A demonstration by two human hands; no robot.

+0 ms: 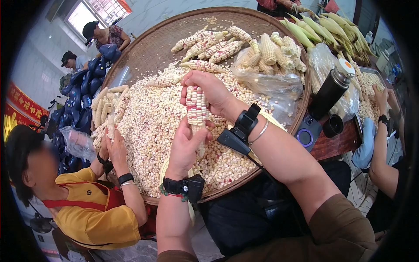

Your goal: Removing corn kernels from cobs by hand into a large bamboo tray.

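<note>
An ear of corn [197,109] with white and dark red kernels stands nearly upright between my hands. My left hand [188,142] grips its lower end, where a pale stretch without kernels shows. At its upper end, my right hand [212,88] is wrapped around the tip, with the fingers curled behind it. Below both hands spreads a deep layer of loose corn kernels [147,131] in a large round woven tray [144,46]. Just beyond my right hand lies another speckled ear [204,66].
Speckled ears [226,52] and a plastic bag of stripped cobs [268,54] occupy the tray's far side. A co-worker's hands [114,147] hold a cob at left. A black thermos [330,91], phone [307,131] and black cup [333,126] stand right of the rim.
</note>
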